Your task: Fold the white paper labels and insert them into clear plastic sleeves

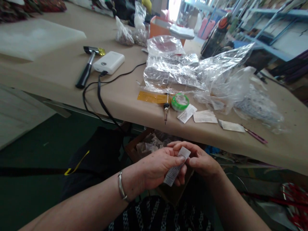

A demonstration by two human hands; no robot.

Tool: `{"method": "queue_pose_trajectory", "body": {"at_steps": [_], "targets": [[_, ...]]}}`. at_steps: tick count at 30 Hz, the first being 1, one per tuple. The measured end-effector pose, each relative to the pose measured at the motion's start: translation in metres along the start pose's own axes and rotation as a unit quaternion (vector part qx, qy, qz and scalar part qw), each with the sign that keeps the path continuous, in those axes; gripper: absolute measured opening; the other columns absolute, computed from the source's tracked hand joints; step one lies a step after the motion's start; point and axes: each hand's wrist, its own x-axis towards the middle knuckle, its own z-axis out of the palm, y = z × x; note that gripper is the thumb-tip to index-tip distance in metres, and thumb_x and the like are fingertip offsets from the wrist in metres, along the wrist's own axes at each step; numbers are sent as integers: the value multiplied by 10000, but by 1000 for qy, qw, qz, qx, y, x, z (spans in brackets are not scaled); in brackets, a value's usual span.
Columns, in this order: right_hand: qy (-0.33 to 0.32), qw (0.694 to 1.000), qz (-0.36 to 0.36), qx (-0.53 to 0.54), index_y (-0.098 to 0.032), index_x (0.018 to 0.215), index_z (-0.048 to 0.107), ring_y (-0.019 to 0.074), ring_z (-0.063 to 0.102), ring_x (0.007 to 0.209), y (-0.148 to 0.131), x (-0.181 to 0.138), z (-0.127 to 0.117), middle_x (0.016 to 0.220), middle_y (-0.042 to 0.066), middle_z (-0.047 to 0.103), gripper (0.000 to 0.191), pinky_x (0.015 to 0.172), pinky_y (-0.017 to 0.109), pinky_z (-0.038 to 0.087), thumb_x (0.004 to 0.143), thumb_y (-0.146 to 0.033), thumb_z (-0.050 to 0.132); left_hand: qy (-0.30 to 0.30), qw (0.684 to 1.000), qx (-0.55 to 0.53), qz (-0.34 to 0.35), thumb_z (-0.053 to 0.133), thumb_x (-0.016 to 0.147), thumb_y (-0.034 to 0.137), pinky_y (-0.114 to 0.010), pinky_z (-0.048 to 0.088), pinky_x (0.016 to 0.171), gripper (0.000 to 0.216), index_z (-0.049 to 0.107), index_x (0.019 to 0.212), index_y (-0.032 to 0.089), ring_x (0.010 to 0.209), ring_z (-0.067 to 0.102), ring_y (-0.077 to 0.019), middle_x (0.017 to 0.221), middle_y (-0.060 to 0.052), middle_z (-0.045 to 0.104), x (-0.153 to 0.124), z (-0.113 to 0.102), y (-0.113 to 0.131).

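Above my lap, my left hand [158, 168] pinches a small white label strip [172, 175] covered in fine print, its thumb pressed on the front. My right hand [204, 162] meets it at the label's upper end, thumb against the edge and fingers curled behind; part of this grip is hidden. On the table edge beyond lie more printed labels [205, 116], a green tape roll [180, 102], a soldering-iron-like tool [166, 110] with its tip toward me, and pink-handled tweezers [256, 136].
Clear plastic bags [173, 72] spread over the brown-covered table [127, 99]. A hammer [88, 69], a white power bank [110, 62] with a black cable, and a dark bottle [214, 38] stand farther off. Below the table edge, a box holds scraps [152, 144].
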Motion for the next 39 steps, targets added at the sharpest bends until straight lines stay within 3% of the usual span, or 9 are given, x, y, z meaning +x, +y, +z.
{"method": "queue_pose_trajectory", "body": {"at_steps": [7, 12, 15, 17, 21, 25, 29, 33, 39], "targets": [[-4, 997, -1, 82, -189, 842, 601, 248, 568, 1104, 6, 5, 4, 1230, 89, 572, 251, 942, 413, 442, 697, -357, 719, 20, 1000, 23, -5, 622, 752, 389, -221, 393, 470, 259, 533, 733, 147, 453, 481, -84, 586, 11, 517, 2, 3, -5], [122, 989, -13, -80, -256, 1150, 551, 224, 580, 1056, -1, 1, 12, 1168, 64, 600, 392, 922, 390, 461, 784, -374, 622, 51, 998, 8, 20, 616, 764, 373, -211, 389, 467, 252, 531, 731, 138, 445, 483, -77, 573, 13, 527, 1, -2, -3], [205, 932, -82, -288, -261, 1204, 533, 217, 538, 1102, -5, -2, 19, 1194, 65, 567, 377, 963, 370, 425, 836, -335, 568, 82, 996, 0, 30, 610, 776, 343, -203, 390, 469, 224, 530, 735, 138, 450, 492, -74, 573, 13, 534, 1, -6, 0], [217, 883, -114, -400, -243, 1210, 537, 220, 515, 1124, -5, -2, 23, 1208, 79, 547, 372, 976, 365, 408, 846, -317, 560, 88, 995, -6, 36, 606, 779, 317, -203, 392, 468, 197, 536, 750, 136, 456, 494, -75, 575, 11, 535, 1, -8, 0], [216, 848, -126, -468, -221, 1210, 537, 217, 517, 1116, -2, -1, 28, 1189, 91, 560, 353, 960, 357, 416, 865, -296, 532, 98, 994, -15, 44, 586, 790, 280, -198, 379, 453, 155, 545, 769, 132, 464, 491, -75, 583, 14, 523, 1, -11, 0], [265, 892, -96, -353, -243, 1208, 512, 181, 596, 978, 1, 5, 30, 1090, 53, 618, 347, 871, 317, 467, 867, -302, 529, 97, 993, -21, 64, 566, 806, 307, -199, 367, 453, 186, 526, 739, 138, 465, 490, -74, 600, 18, 511, -2, -12, 2], [288, 947, -35, -137, -212, 936, 578, 126, 606, 643, 5, 18, 33, 738, -12, 636, 171, 626, 237, 489, 833, -349, 579, 115, 989, -7, 90, 532, 824, 311, -199, 352, 456, 203, 523, 714, 141, 472, 484, -76, 592, 21, 494, -3, -14, 4], [288, 956, 0, -63, -191, 788, 572, 93, 518, 464, 10, 31, 34, 561, -45, 578, 159, 504, 213, 438, 799, -343, 620, 139, 982, 24, 124, 505, 831, 295, -202, 345, 475, 243, 504, 645, 139, 471, 462, -73, 560, 14, 488, -3, -17, 3], [297, 951, -17, -85, -178, 737, 594, 85, 507, 489, 4, 44, 38, 569, -39, 573, 143, 498, 200, 420, 770, -309, 641, 166, 969, 69, 170, 499, 827, 320, -222, 354, 506, 246, 514, 651, 148, 498, 468, -88, 564, 14, 499, -3, -22, 4]]}}
